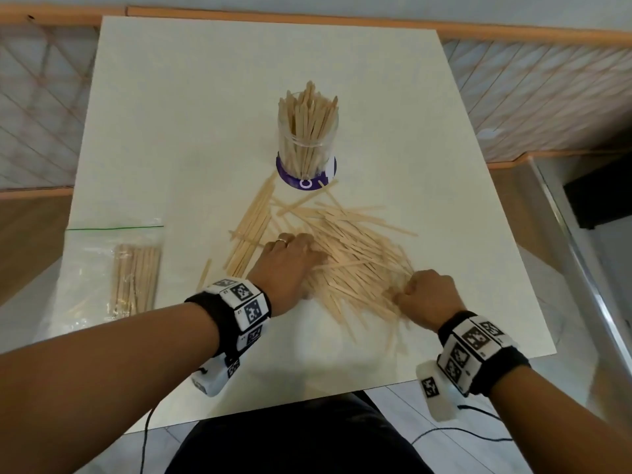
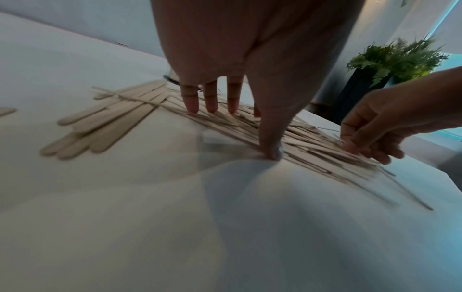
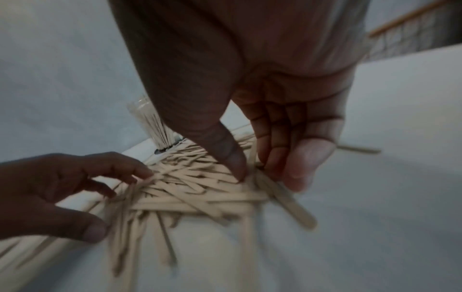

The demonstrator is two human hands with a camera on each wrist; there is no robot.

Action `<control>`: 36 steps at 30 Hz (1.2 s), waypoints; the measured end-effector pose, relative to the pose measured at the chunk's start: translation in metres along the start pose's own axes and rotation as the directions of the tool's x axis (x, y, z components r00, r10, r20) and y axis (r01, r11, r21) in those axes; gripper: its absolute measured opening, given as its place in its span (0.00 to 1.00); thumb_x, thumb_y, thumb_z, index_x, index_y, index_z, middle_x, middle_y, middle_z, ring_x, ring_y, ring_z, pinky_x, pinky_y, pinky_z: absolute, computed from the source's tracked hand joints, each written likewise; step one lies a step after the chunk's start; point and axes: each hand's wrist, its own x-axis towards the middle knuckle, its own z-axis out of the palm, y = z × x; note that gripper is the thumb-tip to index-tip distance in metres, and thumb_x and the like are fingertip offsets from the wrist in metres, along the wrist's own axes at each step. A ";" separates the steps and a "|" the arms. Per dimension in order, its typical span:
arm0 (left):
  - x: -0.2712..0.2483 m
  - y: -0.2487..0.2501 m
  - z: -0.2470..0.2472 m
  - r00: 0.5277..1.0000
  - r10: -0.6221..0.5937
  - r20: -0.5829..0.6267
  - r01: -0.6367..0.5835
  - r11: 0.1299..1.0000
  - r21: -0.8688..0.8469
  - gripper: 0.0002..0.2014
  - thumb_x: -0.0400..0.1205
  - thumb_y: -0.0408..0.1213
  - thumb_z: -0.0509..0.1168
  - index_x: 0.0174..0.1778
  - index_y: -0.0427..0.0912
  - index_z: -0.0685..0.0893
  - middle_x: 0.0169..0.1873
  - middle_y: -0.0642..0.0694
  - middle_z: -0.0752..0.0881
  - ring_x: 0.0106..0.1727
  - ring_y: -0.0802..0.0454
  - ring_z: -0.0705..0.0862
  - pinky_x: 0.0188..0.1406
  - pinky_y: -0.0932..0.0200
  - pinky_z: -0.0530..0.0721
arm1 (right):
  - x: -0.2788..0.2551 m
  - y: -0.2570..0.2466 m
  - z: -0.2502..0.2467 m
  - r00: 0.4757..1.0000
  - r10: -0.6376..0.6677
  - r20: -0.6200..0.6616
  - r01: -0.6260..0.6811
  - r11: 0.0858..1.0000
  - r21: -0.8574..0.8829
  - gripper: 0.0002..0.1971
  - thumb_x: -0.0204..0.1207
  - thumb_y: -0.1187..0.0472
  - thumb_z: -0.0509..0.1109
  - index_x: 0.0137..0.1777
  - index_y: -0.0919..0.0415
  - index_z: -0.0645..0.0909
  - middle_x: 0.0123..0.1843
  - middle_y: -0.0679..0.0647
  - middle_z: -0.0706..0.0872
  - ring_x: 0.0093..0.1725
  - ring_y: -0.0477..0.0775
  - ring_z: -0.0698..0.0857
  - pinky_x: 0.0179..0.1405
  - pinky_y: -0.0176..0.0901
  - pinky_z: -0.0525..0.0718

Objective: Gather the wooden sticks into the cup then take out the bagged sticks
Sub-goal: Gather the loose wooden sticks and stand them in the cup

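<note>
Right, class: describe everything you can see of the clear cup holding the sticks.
The clear cup stands upright near the middle of the white table, beyond the loose pile of wooden sticks. It looks like transparent plastic or glass, with a purple band around its base. It is packed with flat wooden sticks standing on end, their tips rising above the rim. A few loose sticks lie against or near its base. Neither hand touches it.

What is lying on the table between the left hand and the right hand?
In the head view, the pile of loose wooden sticks fills the stretch between the left hand and the right hand; both hands touch it.
</note>
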 end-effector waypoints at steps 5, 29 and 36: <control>-0.006 0.001 0.005 0.991 -0.077 -0.107 0.060 0.985 -0.160 0.25 0.76 0.36 0.72 0.69 0.54 0.78 0.68 0.48 0.73 0.65 0.43 0.72 0.67 0.49 0.74 | 0.016 -0.045 -0.003 0.991 -0.099 -0.092 0.118 0.967 0.226 0.13 0.76 0.55 0.69 0.33 0.59 0.74 0.42 0.60 0.86 0.39 0.59 0.81 0.34 0.42 0.77; 0.006 -0.038 -0.017 0.886 -0.437 -0.156 0.304 0.801 -0.516 0.09 0.72 0.29 0.69 0.43 0.48 0.82 0.41 0.49 0.87 0.45 0.44 0.85 0.42 0.56 0.81 | 0.049 -0.114 -0.019 0.739 -0.673 0.025 0.649 0.702 -0.293 0.19 0.71 0.52 0.71 0.58 0.60 0.79 0.56 0.58 0.82 0.56 0.64 0.81 0.52 0.50 0.75; 0.010 -0.055 -0.035 0.884 -0.418 -0.207 0.379 0.902 -0.204 0.37 0.69 0.51 0.77 0.73 0.51 0.71 0.64 0.42 0.72 0.63 0.39 0.72 0.63 0.46 0.76 | 0.063 -0.118 -0.036 0.708 -0.697 0.112 0.704 0.685 -0.186 0.11 0.76 0.56 0.68 0.56 0.60 0.80 0.54 0.59 0.81 0.54 0.63 0.81 0.49 0.47 0.76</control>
